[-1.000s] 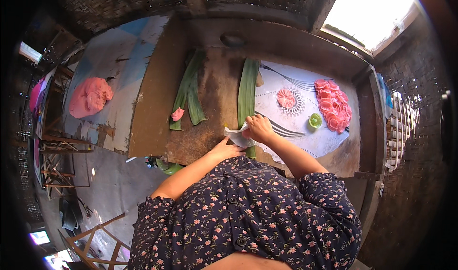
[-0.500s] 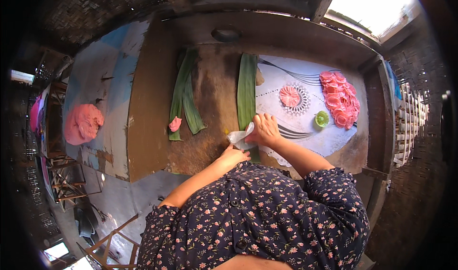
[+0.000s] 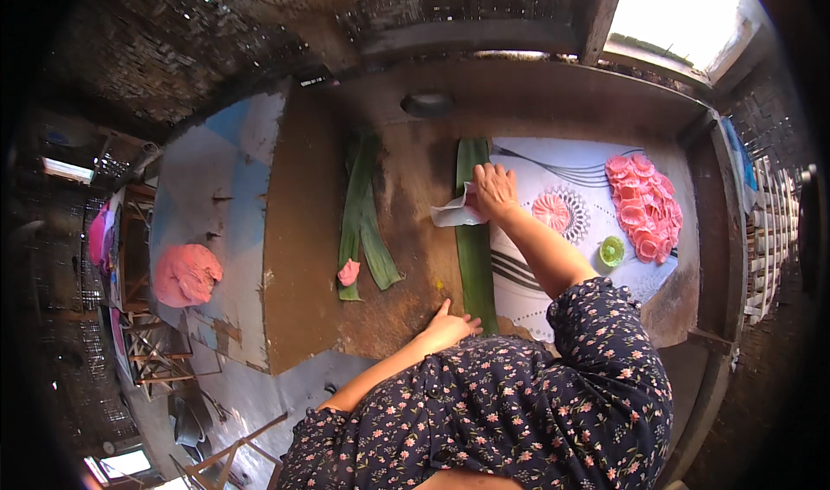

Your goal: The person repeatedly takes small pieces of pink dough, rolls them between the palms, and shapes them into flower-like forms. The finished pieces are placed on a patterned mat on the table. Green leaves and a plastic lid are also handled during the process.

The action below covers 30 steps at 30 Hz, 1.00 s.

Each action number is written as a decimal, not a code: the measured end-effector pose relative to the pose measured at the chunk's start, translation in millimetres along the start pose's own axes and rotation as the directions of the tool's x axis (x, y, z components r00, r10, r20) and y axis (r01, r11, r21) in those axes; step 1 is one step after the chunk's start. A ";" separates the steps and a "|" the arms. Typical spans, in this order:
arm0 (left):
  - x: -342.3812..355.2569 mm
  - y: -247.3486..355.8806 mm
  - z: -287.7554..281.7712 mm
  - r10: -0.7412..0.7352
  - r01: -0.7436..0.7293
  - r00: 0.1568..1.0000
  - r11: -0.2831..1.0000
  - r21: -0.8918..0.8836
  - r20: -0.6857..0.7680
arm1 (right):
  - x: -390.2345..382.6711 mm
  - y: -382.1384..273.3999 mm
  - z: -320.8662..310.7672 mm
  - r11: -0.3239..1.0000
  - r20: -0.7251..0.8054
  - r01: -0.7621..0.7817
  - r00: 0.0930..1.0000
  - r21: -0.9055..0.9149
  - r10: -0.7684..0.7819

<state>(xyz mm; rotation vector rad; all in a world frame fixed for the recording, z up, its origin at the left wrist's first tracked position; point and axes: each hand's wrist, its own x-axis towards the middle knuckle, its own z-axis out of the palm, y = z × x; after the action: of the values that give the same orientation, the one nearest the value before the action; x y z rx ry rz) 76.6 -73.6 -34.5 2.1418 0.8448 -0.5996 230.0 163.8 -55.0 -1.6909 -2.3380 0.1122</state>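
Stretched forward, the right hand [image 3: 494, 193] grips a white sheet [image 3: 454, 215] over a leaf strip [image 3: 475, 274]; the left hand [image 3: 448, 327] lies splayed.

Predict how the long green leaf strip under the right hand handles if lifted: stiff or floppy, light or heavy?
Probably bends easily: the leaf strip looks thin and is much longer than wide. Likely light, since it seems a single flat layer. Unlikely to roll if pushed; it lies flat on the brown board.

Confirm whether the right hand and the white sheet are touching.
Touching. The head view shows it: the right hand grips the white sheet, whose free part sticks out to the left from under the fingers.
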 end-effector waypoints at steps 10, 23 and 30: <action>-2.1 3.3 3.1 0.022 -0.021 0.996 1.000 0.004 -0.083 | -7.4 -11.9 -47.3 0.966 0.070 -0.049 0.997 0.253 0.033; -8.1 16.9 -19.6 -0.080 0.074 0.997 0.958 -0.278 -0.008 | -112.5 -11.0 -42.8 0.916 0.172 0.375 0.902 0.142 -0.396; -1.2 7.9 5.4 0.011 -0.011 1.000 1.000 -0.028 -0.016 | -20.9 -0.5 -37.6 0.956 0.205 0.292 0.934 0.027 -0.291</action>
<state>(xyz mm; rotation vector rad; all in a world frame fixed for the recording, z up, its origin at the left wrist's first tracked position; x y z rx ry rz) 80.8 -82.3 -33.3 2.1272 0.8446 -0.5627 245.0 140.7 -21.9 -1.3696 -2.7151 0.2380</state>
